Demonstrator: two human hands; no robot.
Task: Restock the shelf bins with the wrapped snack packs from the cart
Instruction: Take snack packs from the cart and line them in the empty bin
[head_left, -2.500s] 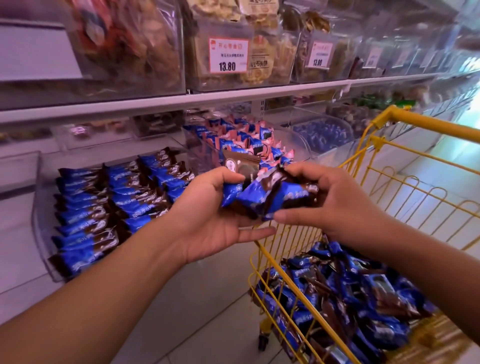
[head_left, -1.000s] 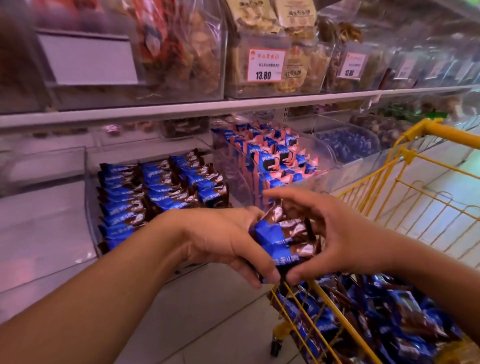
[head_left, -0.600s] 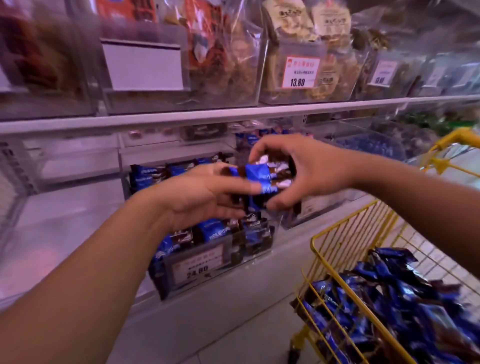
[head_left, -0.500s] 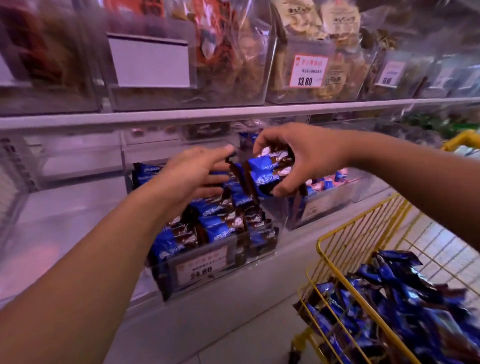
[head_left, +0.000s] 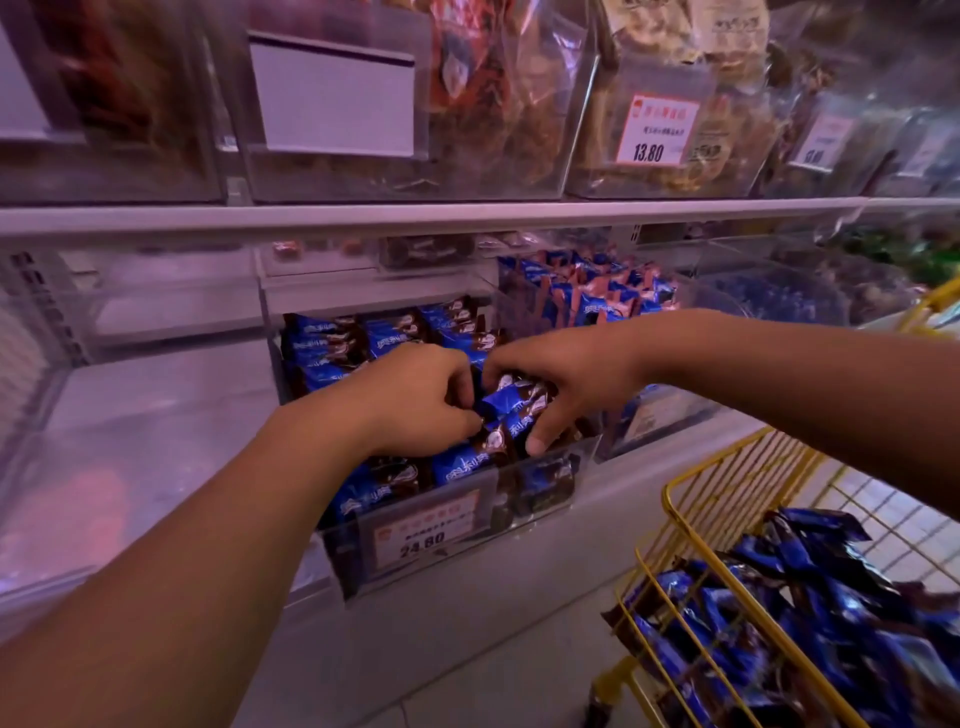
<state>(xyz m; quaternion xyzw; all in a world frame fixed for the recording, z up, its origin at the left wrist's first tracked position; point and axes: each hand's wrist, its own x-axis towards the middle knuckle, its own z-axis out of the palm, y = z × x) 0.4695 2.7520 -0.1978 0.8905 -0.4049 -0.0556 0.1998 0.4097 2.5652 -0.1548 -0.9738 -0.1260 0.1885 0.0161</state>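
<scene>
Both your hands are down inside the clear plastic shelf bin (head_left: 545, 470), the one whose front wall carries the orange-and-white price label reading 24.80 (head_left: 423, 527). Your left hand (head_left: 415, 397) has its fingers curled in tight, pinching the near end of a small bunch of blue-and-brown wrapped snack packs (head_left: 511, 415). Your right hand (head_left: 563, 376) arches over the same bunch from the other side, fingers bent around it, the thumb tip pressed down just behind the bin's front wall. The bunch sits at the front right of that bin, resting on the packs below it.

Further back in the bin, rows of the same blue-and-brown packs (head_left: 332, 345) lie stacked flat toward the rear wall. To the right of the bin stands a neighbouring clear bin with blue-and-pink wrapped packs (head_left: 597, 296) standing upright in it. Below and to the right of the labelled bin, the yellow wire cart (head_left: 696, 538) holds a loose heap of blue-and-brown packs (head_left: 810, 618). Above the bin runs a white shelf edge (head_left: 415, 215), and on it stand clear boxes of bagged snacks, one with a price tag reading 13.80 (head_left: 657, 130).
</scene>
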